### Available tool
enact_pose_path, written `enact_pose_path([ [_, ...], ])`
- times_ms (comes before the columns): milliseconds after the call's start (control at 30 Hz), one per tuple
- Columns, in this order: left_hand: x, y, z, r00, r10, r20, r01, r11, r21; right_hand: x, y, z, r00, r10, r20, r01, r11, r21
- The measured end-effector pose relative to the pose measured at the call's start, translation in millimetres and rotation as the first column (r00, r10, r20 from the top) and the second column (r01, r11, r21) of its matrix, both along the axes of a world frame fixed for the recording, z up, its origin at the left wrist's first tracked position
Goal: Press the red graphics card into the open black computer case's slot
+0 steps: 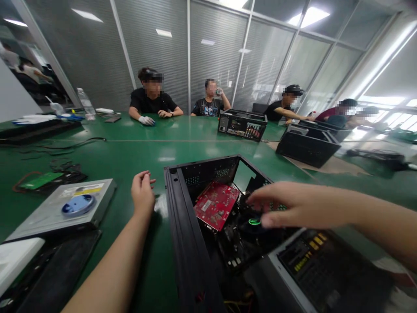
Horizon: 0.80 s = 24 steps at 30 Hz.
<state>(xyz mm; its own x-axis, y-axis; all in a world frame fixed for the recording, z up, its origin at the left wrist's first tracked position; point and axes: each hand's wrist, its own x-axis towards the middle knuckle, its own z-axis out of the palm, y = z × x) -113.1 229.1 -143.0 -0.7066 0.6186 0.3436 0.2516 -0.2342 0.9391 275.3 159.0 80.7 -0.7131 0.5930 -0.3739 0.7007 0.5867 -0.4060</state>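
A black computer case [187, 226] lies open in front of me on the green table. Inside it, a red circuit card [217, 204] rests tilted at the far left, beside a dark fan with a green-lit or green-marked centre [254, 221]. My right hand [283, 206] reaches in from the right over the fan, fingers apart, holding nothing visible. To the left of the case, my left hand [143, 191] is near the table with its fingers curled; whether anything is in them is hidden. A power supply [312, 256] with a yellow-marked label sits at the near right of the case.
On the left are an optical drive [100, 187] with a blue disc-like object [78, 205] and a green circuit board [42, 180]. Two more computer cases [243, 124] [308, 143] stand across the table, where several people sit.
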Motion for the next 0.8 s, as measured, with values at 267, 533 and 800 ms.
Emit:
enact_pose_path([
  [267, -2, -4, 1.9, 0.997, -0.056, -0.049, 0.052, 0.995, -0.083, -58, 15, -59.8, 0.948, -0.224, 0.226, 0.166, 0.954, 0.249],
  [533, 3, 5, 3.4, 0.995, -0.074, -0.061, 0.065, 0.989, -0.132, -57, 35, -66.4, 0.719, -0.681, 0.139, 0.612, 0.525, -0.592],
  [800, -4, 11, -9.7, 0.992, -0.11, -0.06, 0.101, 0.985, -0.137, -71, 66, -97.2, 0.576, -0.807, 0.129, 0.773, 0.486, -0.407],
])
